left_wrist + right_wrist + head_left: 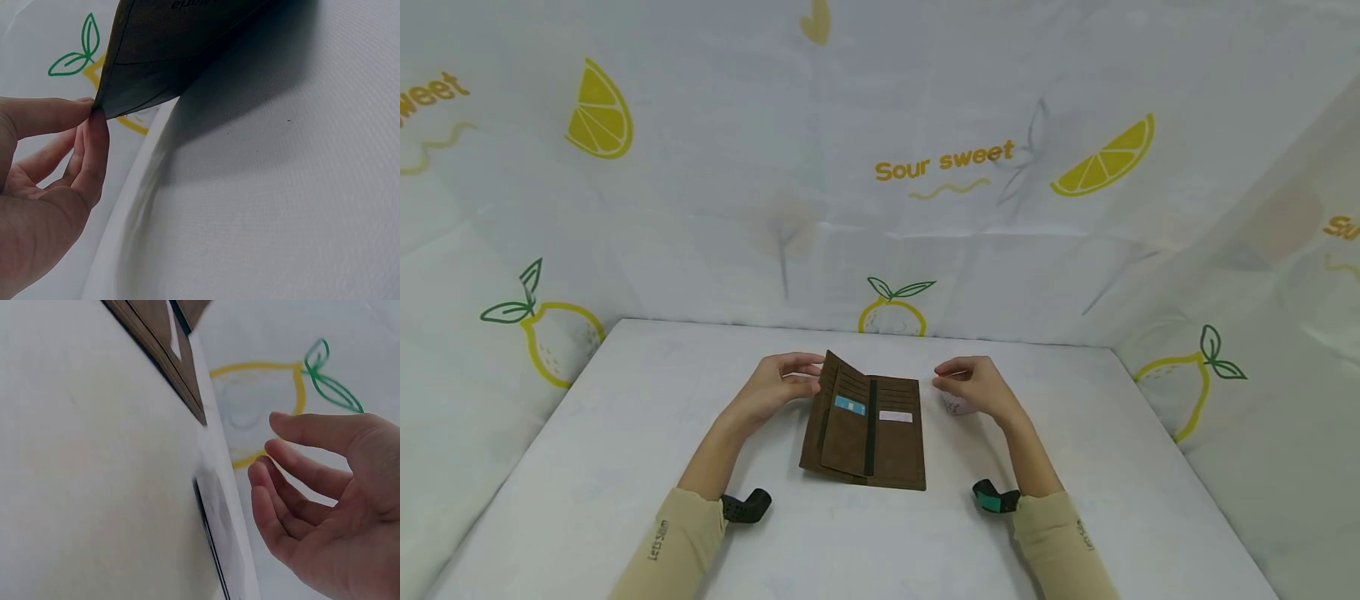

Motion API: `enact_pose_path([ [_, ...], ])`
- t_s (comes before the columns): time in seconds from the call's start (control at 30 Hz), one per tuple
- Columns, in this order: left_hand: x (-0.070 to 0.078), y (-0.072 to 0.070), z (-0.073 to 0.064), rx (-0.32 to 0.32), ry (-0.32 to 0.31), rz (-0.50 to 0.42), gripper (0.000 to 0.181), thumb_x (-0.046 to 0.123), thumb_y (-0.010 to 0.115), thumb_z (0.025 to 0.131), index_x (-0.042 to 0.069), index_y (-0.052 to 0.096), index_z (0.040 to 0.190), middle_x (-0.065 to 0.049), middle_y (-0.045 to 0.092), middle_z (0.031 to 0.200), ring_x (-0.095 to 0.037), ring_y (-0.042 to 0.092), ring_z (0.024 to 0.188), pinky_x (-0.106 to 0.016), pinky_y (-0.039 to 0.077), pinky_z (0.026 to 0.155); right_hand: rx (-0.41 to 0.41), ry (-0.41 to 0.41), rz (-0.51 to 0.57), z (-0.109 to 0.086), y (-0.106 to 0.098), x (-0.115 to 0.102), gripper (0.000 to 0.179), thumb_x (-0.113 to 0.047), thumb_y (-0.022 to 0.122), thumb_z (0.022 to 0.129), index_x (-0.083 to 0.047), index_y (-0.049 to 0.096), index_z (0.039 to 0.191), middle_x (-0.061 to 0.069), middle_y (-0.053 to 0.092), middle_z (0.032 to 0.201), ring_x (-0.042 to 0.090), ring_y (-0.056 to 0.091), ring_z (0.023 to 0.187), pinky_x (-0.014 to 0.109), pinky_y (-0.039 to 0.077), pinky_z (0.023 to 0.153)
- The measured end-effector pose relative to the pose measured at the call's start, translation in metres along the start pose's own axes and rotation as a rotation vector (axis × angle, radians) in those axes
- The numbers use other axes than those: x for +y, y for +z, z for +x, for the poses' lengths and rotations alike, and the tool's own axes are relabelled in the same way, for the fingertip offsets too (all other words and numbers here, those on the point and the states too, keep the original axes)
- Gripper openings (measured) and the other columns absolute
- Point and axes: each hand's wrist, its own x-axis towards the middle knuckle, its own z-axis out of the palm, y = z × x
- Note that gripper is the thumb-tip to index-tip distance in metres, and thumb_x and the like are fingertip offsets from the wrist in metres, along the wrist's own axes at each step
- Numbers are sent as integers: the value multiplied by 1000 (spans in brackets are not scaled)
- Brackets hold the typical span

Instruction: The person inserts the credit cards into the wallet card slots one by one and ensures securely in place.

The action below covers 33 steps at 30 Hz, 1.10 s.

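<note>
A brown wallet stands open on the white table, its left cover tilted up. Card slots line both halves; a blue card shows in the left one and a pale pink card in the right. My left hand pinches the raised cover's outer edge between thumb and fingertips, seen close in the left wrist view. Right of the wallet, my right hand hovers with loosely bent fingers and nothing between them. Beneath it lies a small, flat, pale patterned item, partly hidden by the hand; its dark edge shows in the right wrist view.
The white table ends at a pale curtain printed with lemons and lettering, which also closes off both sides. Black devices sit at both wrists, below the light sleeves.
</note>
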Motion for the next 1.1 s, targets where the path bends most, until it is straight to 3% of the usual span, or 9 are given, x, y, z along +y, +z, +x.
enact_pose_path([
  [0.33, -1, 0, -1, 9, -7, 23, 50, 3, 75, 99, 3, 64, 148, -21, 67, 137, -27, 71, 126, -23, 57, 97, 44, 152, -145, -15, -34, 29, 47, -26, 81, 98, 10, 72, 128, 30, 74, 130, 45, 70, 121, 54, 59, 101],
  [0.5, -1, 0, -1, 2, -7, 18, 50, 3, 74, 100, 3, 63, 149, -21, 67, 138, -29, 70, 128, -24, 57, 98, 35, 203, -196, -18, -37, 35, 53, -26, 86, 93, 10, 72, 128, 28, 74, 124, 36, 68, 108, 42, 57, 90],
  [0.7, 0, 0, -1, 3, -4, 20, 51, 3, 75, 100, 3, 63, 149, -21, 67, 139, -28, 70, 128, -24, 57, 97, 55, 227, -202, -18, -36, 36, 53, -23, 92, 87, 7, 75, 127, 21, 73, 111, 28, 60, 96, 31, 46, 77],
  [1.1, 0, -1, -1, 3, -6, 10, 52, 3, 75, 99, 3, 62, 150, -22, 66, 140, -26, 71, 125, -22, 57, 96, 43, 211, -189, -16, -38, 39, 53, -24, 93, 87, 6, 67, 123, 22, 70, 118, 30, 63, 103, 37, 52, 87],
])
